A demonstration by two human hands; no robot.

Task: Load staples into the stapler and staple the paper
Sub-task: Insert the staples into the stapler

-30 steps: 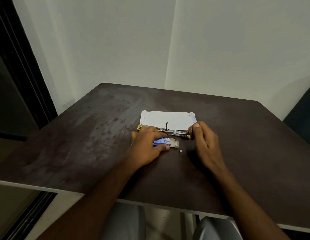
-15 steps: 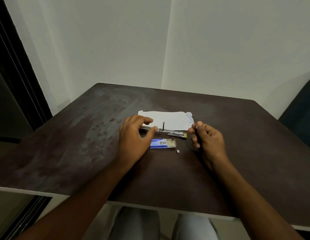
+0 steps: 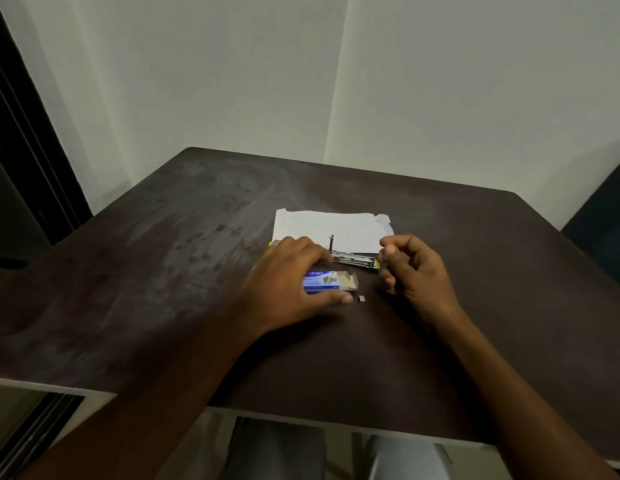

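Head view: dark brown table (image 3: 163,306) running from a pale near edge up to a rounded far edge below the white wall (image 3: 232,81); wide bare surface at left, scuffed and dusty, and more open room at right toward the far corner. Left hand (image 3: 287,282) spread over the blue staple box (image 3: 324,281), fingers and thumb on either side, contact unclear, so grip impossible to tell. Box lying flat near mid-table, long axis left to right, open flap pointing right. Just right of the thumb, a small grey clump of staples (image 3: 362,298) lying loose. Behind the box, stapler (image 3: 353,259) lying opened out flat, metal, thin, long axis left to right, a short piece standing upright near the middle. White paper (image 3: 332,228) flat behind it, torn at the far right corner. Right hand (image 3: 412,268) curled loosely beside the stapler's right end, fingertips pinched together, anything held too small to tell.
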